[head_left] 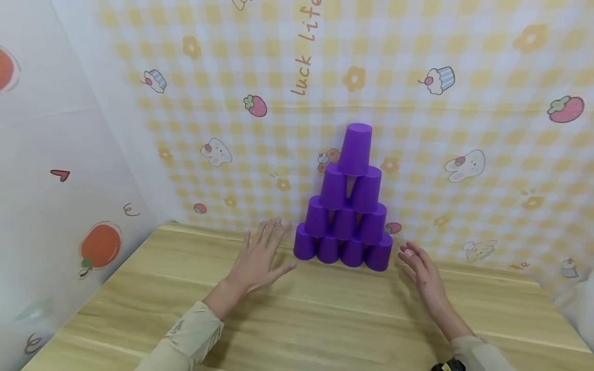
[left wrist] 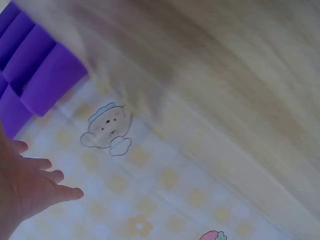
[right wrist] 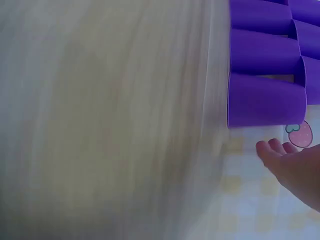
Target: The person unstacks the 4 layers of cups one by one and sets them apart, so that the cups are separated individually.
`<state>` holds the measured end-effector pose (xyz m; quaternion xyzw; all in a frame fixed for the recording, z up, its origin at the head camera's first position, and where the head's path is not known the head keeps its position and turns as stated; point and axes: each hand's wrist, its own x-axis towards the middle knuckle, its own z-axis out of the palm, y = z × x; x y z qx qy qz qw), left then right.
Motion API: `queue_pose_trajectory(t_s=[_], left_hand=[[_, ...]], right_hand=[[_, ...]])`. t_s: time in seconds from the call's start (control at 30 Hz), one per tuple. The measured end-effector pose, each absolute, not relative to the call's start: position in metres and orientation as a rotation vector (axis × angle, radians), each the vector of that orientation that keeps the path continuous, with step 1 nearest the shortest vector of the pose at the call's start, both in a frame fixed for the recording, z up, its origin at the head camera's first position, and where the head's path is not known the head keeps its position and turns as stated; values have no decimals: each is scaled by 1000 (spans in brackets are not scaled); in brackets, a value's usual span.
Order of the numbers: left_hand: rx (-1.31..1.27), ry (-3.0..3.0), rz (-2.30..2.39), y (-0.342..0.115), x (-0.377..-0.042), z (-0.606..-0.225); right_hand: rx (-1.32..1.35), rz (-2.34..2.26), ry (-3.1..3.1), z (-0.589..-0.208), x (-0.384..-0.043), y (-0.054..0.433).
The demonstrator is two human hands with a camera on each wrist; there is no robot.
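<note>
Purple cups (head_left: 344, 222), all upside down, stand stacked as a four-tier pyramid with a single cup (head_left: 356, 149) at the top. To the left of the bottom row, my left hand (head_left: 260, 263) is spread with its fingers straight, and it holds nothing. My right hand (head_left: 423, 278) hovers beside the pyramid's right end, fingers relaxed and slightly bent, apart from the nearest bottom cup (head_left: 379, 253). In the right wrist view, the fingertips of the right hand (right wrist: 292, 165) are close to the end cup (right wrist: 267, 101). The left wrist view shows the left hand (left wrist: 37, 187) near several cups (left wrist: 55, 80).
The pyramid stands near the back edge of a light wooden table (head_left: 325, 324). Behind it hangs a yellow checked cloth (head_left: 278, 134) with printed cartoons. A white cloth (head_left: 83, 154) with fruit prints closes off the left side. A dark watch (head_left: 449, 366) is on the right wrist.
</note>
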<state>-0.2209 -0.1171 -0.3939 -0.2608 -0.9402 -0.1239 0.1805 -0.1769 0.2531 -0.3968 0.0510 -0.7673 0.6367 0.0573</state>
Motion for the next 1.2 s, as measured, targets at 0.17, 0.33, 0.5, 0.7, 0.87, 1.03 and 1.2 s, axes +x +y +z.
queue_pose_trajectory(t_s=[0.17, 0.33, 0.5, 0.7, 0.87, 1.03, 1.2], left_hand=[[-748, -2601, -441, -114, -221, -378], [-747, -2484, -586, -107, -226, -361], [-730, -2419, -652, -100, -230, -346], [-750, -2400, -722, -90, -231, -330], [-723, -2388, -875, -78, -237, -317], [-709, -2323, -1113, -62, -242, -301], [-709, -2226, -1311, -40, -249, -281]], right_hand=[[114, 2277, -1916, -403, -187, 246], [-42, 2404, -1567, -404, -193, 240], [-277, 2453, -1339, -405, -197, 238], [-361, 2438, -1270, -420, -200, 239], [-274, 2282, -1364, -435, -206, 236], [-193, 2066, -1588, -445, -208, 230], [-168, 1935, -1794, -449, -210, 230]])
